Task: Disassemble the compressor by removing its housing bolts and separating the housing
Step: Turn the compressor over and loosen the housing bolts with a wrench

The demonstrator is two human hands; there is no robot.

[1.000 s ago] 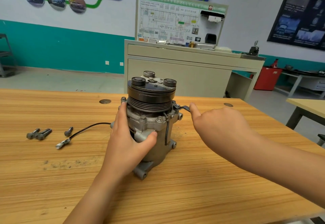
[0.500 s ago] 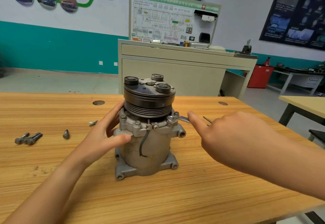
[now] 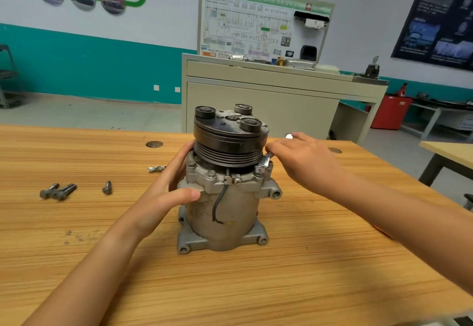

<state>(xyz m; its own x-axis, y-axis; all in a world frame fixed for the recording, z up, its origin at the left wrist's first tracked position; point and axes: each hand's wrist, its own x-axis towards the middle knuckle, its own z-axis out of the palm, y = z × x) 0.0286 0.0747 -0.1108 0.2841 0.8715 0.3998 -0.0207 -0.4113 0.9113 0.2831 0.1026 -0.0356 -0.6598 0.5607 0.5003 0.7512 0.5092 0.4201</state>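
The left hand (image 3: 174,185) wraps the left flank of the grey cast-metal compressor (image 3: 225,208), thumb across its front and fingers curled round behind, just under the black grooved pulley (image 3: 227,151). The right hand (image 3: 302,161) is closed round a small silver metal wrench (image 3: 267,158), whose head sits on a housing bolt (image 3: 261,169) at the compressor's upper right flange; the wrench's other end pokes out above the knuckles.

The compressor stands upright on its footed base on the striped wooden table (image 3: 307,274). It looks heavy, rigid and top-loaded by the pulley, so it should stay put under light torque but may twist or tip under a hard pull. The flange and body give the surest hold, since the pulley would likely spin. A thin black wire (image 3: 217,205) runs down its front and is best kept clear of the grip.

Three dark loose bolts (image 3: 57,192) lie well to the compressor's left. The wrench has little swing, with the pulley just beside it. Open tabletop lies in front of the compressor and to both sides; the table's far and right edges are not close.
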